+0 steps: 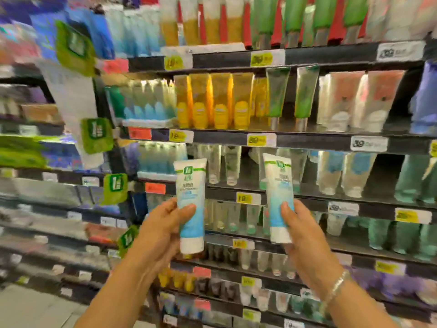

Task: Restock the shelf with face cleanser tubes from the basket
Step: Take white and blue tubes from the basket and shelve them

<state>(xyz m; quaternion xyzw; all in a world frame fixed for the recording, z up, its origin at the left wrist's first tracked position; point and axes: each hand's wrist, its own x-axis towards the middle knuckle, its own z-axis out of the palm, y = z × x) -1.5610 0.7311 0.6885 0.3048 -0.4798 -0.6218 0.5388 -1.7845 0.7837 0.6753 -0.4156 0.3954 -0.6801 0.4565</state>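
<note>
My left hand point(163, 229) grips a white and light-blue face cleanser tube point(190, 197) with a green logo, held upright with its cap down. In my right hand point(299, 227) is a second tube of the same kind point(279, 190), also cap down, thumb across its front. Both tubes are raised in front of the black shelving point(307, 200), level with the third and fourth shelves. A row of matching white-blue tubes point(160, 159) stands at the left end of the third shelf. The basket is out of view.
The shelves hold yellow tubes point(212, 102), green tubes point(290, 95), pink-and-white tubes point(354, 100) and clear tubes point(224, 166), with yellow price tags along the edges. Green signs point(97, 134) stick out from the upright at left. A silver bracelet point(337, 286) circles my right wrist. The picture is motion-blurred.
</note>
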